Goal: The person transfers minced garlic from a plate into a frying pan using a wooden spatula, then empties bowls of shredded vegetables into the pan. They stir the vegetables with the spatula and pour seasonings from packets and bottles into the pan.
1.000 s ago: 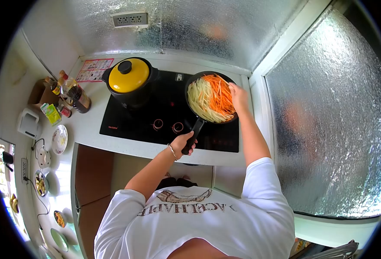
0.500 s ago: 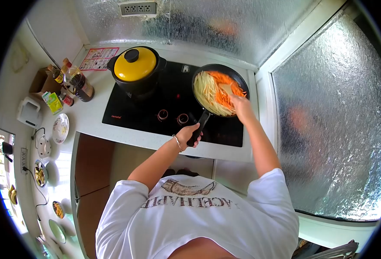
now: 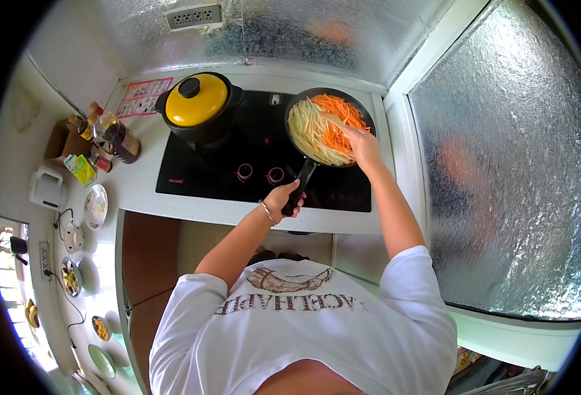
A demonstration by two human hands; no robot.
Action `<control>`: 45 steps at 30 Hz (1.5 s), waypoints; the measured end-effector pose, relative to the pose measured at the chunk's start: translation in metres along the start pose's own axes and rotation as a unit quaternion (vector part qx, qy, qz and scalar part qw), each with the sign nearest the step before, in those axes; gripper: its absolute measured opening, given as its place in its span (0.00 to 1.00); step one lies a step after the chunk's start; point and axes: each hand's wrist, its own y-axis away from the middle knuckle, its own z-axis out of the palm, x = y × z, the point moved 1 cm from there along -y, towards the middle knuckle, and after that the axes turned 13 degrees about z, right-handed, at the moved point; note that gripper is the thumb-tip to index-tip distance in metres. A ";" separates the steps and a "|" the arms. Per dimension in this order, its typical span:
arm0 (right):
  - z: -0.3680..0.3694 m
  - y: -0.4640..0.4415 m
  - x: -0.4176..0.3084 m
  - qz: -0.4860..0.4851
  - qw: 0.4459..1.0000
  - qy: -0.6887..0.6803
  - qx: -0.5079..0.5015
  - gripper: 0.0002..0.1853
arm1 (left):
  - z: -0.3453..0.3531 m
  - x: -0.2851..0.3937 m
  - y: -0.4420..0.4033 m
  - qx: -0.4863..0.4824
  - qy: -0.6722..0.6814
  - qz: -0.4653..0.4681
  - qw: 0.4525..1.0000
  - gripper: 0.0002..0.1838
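Station Layout

The cooktop is set in the counter. At its rear left stands the pot; at its rear right, the frying pan, containing shredded vegetables. A sheet lies left of the pot. Bottles stand left of the cooktop, behind a plate.

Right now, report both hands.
Left hand: closed around the pan handle.
Right hand: over the shredded vegetables; whether open or gripping something cannot be told.
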 end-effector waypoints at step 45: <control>-0.013 0.050 -0.024 -0.086 0.994 -0.013 -0.060 0.12 | -0.010 0.017 -0.003 -0.017 -0.049 -0.017 0.998 0.22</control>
